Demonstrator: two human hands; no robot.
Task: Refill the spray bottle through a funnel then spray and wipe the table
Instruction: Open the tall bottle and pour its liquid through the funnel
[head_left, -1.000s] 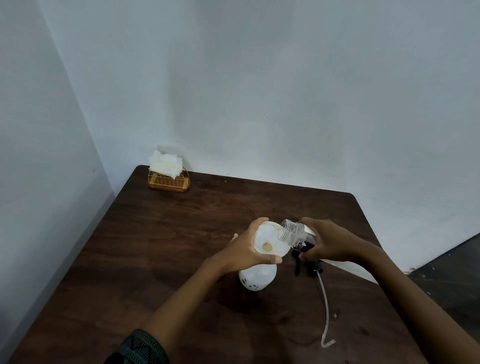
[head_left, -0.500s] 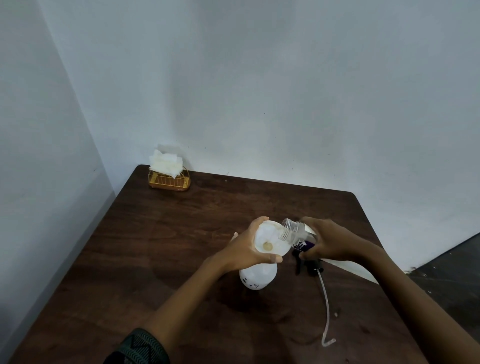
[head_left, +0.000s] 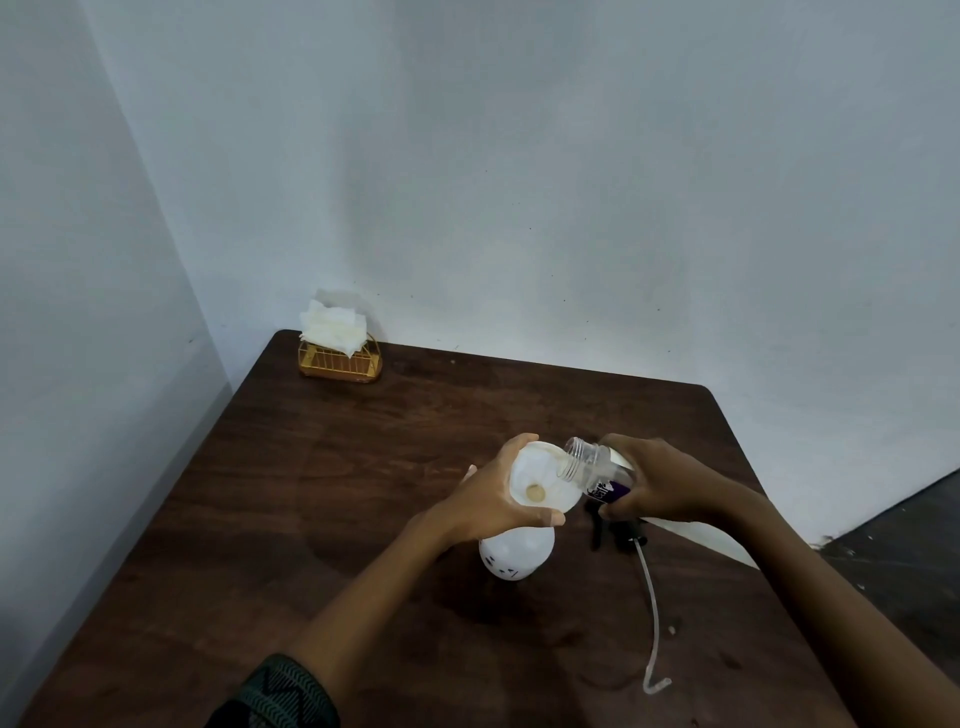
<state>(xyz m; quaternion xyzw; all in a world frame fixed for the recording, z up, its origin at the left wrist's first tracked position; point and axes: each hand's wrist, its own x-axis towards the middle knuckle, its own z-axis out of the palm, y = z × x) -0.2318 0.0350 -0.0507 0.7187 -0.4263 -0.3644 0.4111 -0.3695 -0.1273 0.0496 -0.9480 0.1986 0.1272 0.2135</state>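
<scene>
On my feed, the far left corner of the dark wooden table (head_left: 322, 467) holds a gold wire rack (head_left: 340, 361) stuffed with white tissues (head_left: 332, 325), close to where the two pale walls meet. It sits well apart from everything else.

Lower down, a dark green patterned sleeve (head_left: 275, 696) enters at the bottom edge, and the bare forearm runs up to the left hand (head_left: 493, 499). Its fingers are curled round the far rim of a white funnel (head_left: 540, 480), with the thumb laid along the near rim, so it grips the funnel. The funnel sits in the neck of the white spray bottle (head_left: 514, 556), which stands upright near the middle of the table with its top off.

Just right of that, a clear bottle (head_left: 597, 465) with a purple label is tipped over, its open mouth resting above the funnel's right rim. I cannot tell whether any liquid is running out. The right hand (head_left: 660, 483) wraps round the body of this bottle, fingers and thumb closed on it.

Under that hand, the black spray head (head_left: 615, 532) lies on the table just beside the spray bottle. Its thin clear tube (head_left: 653, 613) trails toward me and ends in a small hook.
</scene>
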